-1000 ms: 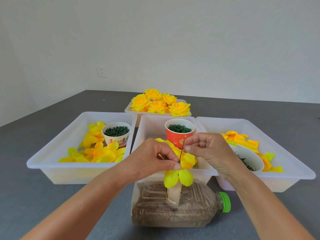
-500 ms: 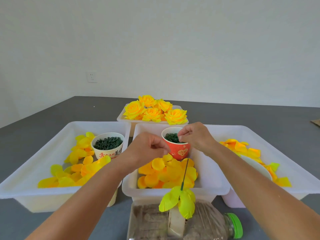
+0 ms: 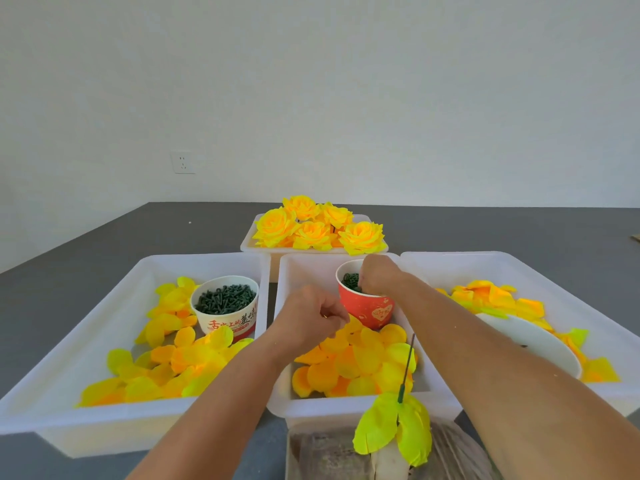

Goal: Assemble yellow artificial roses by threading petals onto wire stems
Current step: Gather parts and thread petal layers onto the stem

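A thin wire stem (image 3: 407,365) stands upright in a holder on a sand-filled bottle (image 3: 329,455) at the bottom centre, with greenish-yellow petals (image 3: 394,427) threaded low on it. My right hand (image 3: 379,275) reaches into the red paper cup (image 3: 367,308) of small dark green parts, fingertips hidden inside. My left hand (image 3: 310,317) hovers over the yellow petals (image 3: 356,362) in the middle tray (image 3: 287,292), fingers curled, pinching something small I cannot make out.
The left tray (image 3: 104,306) holds loose petals and a white cup (image 3: 225,306) of green parts. The right tray (image 3: 571,296) holds orange-yellow petals and a white bowl (image 3: 530,341). Finished yellow roses (image 3: 318,226) fill a far tray. Grey tabletop surrounds them.
Both hands left the stem and moved away from me. The right hand dipped into the red cup; the left drew back over the middle tray. The view tilted up.
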Available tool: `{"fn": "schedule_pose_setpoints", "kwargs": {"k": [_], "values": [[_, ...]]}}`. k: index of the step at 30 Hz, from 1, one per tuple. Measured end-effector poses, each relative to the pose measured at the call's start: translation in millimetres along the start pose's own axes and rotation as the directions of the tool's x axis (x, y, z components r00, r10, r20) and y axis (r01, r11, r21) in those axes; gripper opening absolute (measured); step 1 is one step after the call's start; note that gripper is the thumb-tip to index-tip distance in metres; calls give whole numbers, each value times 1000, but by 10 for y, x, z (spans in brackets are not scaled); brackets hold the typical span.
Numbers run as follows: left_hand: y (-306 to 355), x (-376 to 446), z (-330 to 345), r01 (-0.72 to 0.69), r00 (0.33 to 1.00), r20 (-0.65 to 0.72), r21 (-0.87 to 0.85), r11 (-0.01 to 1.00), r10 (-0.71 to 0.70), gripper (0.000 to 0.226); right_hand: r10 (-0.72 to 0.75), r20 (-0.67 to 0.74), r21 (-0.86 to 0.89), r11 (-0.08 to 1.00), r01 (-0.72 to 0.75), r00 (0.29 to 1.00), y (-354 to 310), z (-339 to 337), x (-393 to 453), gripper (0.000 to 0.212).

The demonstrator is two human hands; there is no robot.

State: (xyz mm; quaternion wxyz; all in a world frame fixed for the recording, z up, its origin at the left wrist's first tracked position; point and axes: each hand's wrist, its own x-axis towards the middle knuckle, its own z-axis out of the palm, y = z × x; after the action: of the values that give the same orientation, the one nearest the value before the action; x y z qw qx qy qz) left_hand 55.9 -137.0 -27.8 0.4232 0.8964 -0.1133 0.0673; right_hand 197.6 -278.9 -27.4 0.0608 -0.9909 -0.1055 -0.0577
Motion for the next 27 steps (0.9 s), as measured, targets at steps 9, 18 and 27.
{"fn": "schedule_pose_setpoints", "kwargs": {"k": [9,18,27], "values": [[-6,6,-20,46,999,-3,-107,993,-47,25,57,-41,-8,998,-57,998,-19,128,42,28],[-21,9,-23,62,998,-6,-165,984,-64,19,4,45,-58,998,-1,999,22,35,32,26],[-24,12,-25,52,998,-11,-186,981,-55,10,40,30,-69,997,-38,999,-29,73,42,27]]}}
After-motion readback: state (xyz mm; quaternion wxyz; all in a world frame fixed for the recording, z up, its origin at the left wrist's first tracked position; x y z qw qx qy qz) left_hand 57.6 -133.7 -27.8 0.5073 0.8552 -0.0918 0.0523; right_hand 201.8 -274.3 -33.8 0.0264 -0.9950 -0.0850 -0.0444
